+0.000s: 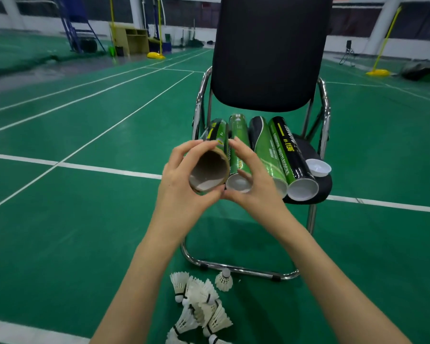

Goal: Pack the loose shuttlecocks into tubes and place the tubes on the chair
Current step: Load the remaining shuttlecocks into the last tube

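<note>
4 tubes (271, 150) lie side by side on the chair (271, 53) seat, open ends toward the person. The left hand (181, 192) holds the leftmost tube; the right hand (253, 180) holds the next. A cap (318, 167) sits right of the tubes. Shuttlecocks (201, 309), perhaps 10, lie piled on the floor (60, 219) before the chair.

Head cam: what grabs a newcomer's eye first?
Both hands, left hand and right hand, hold an open tube at centre, its brown bore facing the camera. Behind it, three more tubes lie on the black chair. Loose shuttlecocks are piled on the green floor below.
</note>
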Tool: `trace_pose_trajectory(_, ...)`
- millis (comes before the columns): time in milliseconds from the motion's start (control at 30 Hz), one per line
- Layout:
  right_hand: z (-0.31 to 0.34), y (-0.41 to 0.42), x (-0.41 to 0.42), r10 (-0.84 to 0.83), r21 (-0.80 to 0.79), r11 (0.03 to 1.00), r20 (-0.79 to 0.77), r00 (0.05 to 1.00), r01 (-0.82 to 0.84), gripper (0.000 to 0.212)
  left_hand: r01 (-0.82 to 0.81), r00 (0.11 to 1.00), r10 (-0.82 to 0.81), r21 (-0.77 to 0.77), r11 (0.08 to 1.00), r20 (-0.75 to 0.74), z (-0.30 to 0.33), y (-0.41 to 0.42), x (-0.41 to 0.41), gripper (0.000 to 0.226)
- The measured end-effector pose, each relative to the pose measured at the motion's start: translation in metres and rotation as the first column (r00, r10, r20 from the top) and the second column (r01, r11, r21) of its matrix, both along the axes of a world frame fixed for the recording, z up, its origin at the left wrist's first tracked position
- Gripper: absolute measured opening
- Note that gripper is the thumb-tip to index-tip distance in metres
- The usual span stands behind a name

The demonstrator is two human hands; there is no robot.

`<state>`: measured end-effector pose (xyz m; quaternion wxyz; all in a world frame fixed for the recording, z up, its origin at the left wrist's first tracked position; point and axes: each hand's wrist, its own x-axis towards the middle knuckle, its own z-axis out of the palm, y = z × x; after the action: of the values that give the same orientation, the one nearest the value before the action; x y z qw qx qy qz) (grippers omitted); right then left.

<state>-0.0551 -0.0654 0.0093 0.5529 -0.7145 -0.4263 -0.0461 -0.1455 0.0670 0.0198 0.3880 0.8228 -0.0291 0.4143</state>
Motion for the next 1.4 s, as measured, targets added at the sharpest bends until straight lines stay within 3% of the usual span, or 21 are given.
trace_pose_trajectory(233, 0.032, -0.004, -0.03, 0.002, 0.136, 0.991, 0.051, 0.999, -0.009, 0.076, 0.09, 0.996, -0.092, 0.136, 0.987, 0.005, 0.043, -0.02, -0.035, 0.08)
trace_pose_trajectory(400, 0.05, -0.022, -0.04, -0.035, 0.22, 0.975, -0.034, 0.999, 0.042, 0.068, 0.344, 0.939, -0.343, -0.122, 0.931, 0.026, 0.055, -0.016, -0.048, 0.071)
trace_pose_trajectory(667, 0.082, -0.061, -0.055, -0.011, 0.288, 0.957, -0.12, 0.993, 0.045, 0.07, 0.212, 0.976, -0.201, 0.146, 0.966, -0.089, 0.052, -0.01, -0.036, 0.094)
trace_pose_trajectory(900, 0.079, -0.08, -0.055, 0.078, 0.33, 0.944, -0.206, 0.975, -0.006, 0.083, 0.228, 0.974, -0.226, 0.202, 0.952, -0.036, 0.058, -0.027, -0.022, 0.095)
trace_pose_trajectory(1000, 0.068, -0.083, -0.055, 0.088, 0.3, 0.954, -0.228, 0.97, -0.016, 0.077, 0.217, 0.976, -0.211, 0.207, 0.954, -0.05, 0.045, -0.027, -0.019, 0.091)
trace_pose_trajectory(1133, 0.045, -0.089, -0.054, 0.096, 0.3, 0.954, -0.239, 0.966, -0.021, 0.092, 0.189, 0.975, -0.156, 0.223, 0.956, -0.157, 0.013, -0.018, -0.018, 0.091)
trace_pose_trajectory(1233, 0.024, -0.094, -0.054, 0.105, 0.274, 0.962, -0.301, 0.948, -0.02, 0.091, 0.151, 0.965, -0.085, 0.262, 0.953, -0.249, -0.016, -0.009, -0.019, 0.094)
trace_pose_trajectory(1400, -0.035, -0.101, -0.052, 0.018, 0.099, 0.995, -0.408, 0.913, 0.024, 0.08, 0.185, 0.924, -0.067, 0.287, 0.94, -0.377, -0.074, 0.001, -0.023, 0.096)
